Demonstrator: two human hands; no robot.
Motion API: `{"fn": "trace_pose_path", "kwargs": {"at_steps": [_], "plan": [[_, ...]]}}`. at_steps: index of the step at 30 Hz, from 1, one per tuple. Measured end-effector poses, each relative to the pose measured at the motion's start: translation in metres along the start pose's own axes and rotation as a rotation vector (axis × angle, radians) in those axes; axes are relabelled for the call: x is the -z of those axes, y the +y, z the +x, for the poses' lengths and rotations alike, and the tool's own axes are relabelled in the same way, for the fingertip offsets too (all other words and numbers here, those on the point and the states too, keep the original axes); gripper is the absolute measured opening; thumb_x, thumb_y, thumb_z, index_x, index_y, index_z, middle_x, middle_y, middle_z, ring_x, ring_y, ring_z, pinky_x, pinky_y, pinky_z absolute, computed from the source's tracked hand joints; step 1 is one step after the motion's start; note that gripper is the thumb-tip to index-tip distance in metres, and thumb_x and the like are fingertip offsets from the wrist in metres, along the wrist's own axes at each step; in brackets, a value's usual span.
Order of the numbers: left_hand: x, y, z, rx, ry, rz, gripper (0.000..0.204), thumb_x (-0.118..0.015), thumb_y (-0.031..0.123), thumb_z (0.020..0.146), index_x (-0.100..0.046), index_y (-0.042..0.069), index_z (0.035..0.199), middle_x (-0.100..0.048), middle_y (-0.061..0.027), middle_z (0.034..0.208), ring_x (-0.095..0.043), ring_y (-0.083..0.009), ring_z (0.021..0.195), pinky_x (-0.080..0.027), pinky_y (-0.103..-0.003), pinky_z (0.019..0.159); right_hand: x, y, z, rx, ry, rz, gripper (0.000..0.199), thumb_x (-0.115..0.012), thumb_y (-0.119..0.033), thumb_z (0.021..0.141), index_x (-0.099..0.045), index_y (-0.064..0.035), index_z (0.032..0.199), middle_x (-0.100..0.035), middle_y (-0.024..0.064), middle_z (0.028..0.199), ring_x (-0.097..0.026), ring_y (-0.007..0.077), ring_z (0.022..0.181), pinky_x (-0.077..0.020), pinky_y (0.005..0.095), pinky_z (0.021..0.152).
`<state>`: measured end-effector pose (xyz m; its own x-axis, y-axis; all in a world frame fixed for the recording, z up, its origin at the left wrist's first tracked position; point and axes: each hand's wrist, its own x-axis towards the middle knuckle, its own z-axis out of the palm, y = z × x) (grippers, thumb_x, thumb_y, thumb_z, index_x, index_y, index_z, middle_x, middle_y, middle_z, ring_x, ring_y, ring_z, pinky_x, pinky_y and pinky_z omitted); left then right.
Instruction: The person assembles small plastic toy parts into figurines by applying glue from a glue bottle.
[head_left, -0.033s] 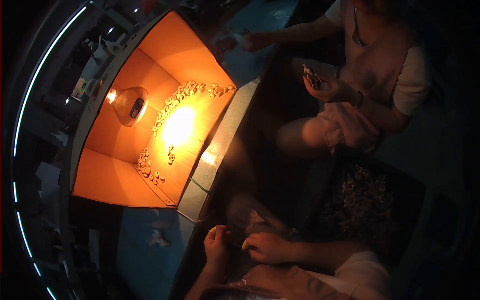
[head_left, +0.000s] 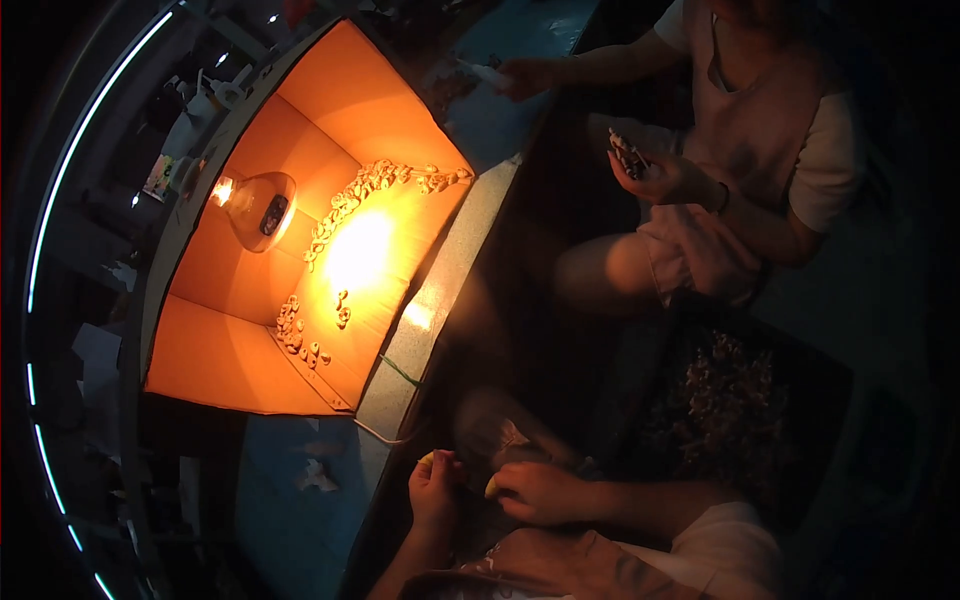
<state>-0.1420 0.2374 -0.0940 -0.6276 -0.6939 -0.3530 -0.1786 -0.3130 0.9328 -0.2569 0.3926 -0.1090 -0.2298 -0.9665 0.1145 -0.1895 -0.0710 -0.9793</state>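
Up and left of the hands, a lit cardboard box (head_left: 200, 360) glowing orange, a bare bulb (head_left: 255, 208) on its back wall, rows of small pale pieces (head_left: 340, 215) strung across its floor. Low in view, left hand (head_left: 435, 490) curled narrow, pinching a small yellowish piece (head_left: 427, 459) at the fingertips. Just beside it, almost touching, right hand (head_left: 535, 492) closed round a second yellowish bit (head_left: 491, 487). Up and right, across the dark table, another person's hand (head_left: 665, 178) cupping a small clutch of pieces, their other hand (head_left: 522, 75) stretched toward the box's far corner.
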Motion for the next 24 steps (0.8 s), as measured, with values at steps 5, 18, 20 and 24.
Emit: {"fn": "trace_pose_path", "kwargs": {"at_steps": [5,18,20,24], "plan": [[0.026,0.029,-0.016,-0.411,-0.114,0.425,0.023,-0.050,0.021,0.092,-0.053,0.000,0.084,-0.057,-0.0098,0.080,-0.054,-0.0152,0.072,-0.043,-0.026,0.068,0.088,-0.011,0.040,0.047,0.336,-0.188,0.033,-0.058,-0.013,0.077,-0.051,-0.0043,0.108,-0.049,0.0127,0.101,-0.056,0.0250,0.086,-0.0480,0.0341,0.074],[0.089,0.056,-0.002,-0.774,0.245,1.742,0.082,-0.076,0.023,0.061,-0.032,0.005,0.127,-0.032,-0.0257,0.127,-0.033,-0.0438,0.117,-0.029,-0.054,0.096,0.308,0.035,0.274,0.197,1.176,-0.761,0.035,-0.060,-0.015,0.075,-0.051,-0.0073,0.108,-0.049,0.0163,0.107,-0.049,0.0317,0.101,-0.0416,0.0394,0.086],[0.091,0.048,0.003,-0.793,0.284,1.662,0.083,-0.078,0.024,0.058,-0.035,0.008,0.126,-0.029,-0.0263,0.129,-0.030,-0.0448,0.119,-0.027,-0.056,0.096,0.335,0.033,0.298,0.081,1.106,-0.823,0.036,-0.060,-0.018,0.075,-0.052,-0.0084,0.108,-0.049,0.0170,0.108,-0.048,0.0315,0.104,-0.0408,0.0403,0.088],[0.091,0.048,0.002,-0.631,0.259,1.727,0.081,-0.078,0.027,0.063,-0.033,0.008,0.128,-0.027,-0.0260,0.132,-0.030,-0.0440,0.120,-0.027,-0.051,0.098,0.386,0.045,0.339,-0.106,1.094,-0.874,0.047,-0.060,-0.032,0.075,-0.051,-0.0104,0.115,-0.042,0.0167,0.122,-0.038,0.0325,0.116,-0.0319,0.0438,0.097]]}}
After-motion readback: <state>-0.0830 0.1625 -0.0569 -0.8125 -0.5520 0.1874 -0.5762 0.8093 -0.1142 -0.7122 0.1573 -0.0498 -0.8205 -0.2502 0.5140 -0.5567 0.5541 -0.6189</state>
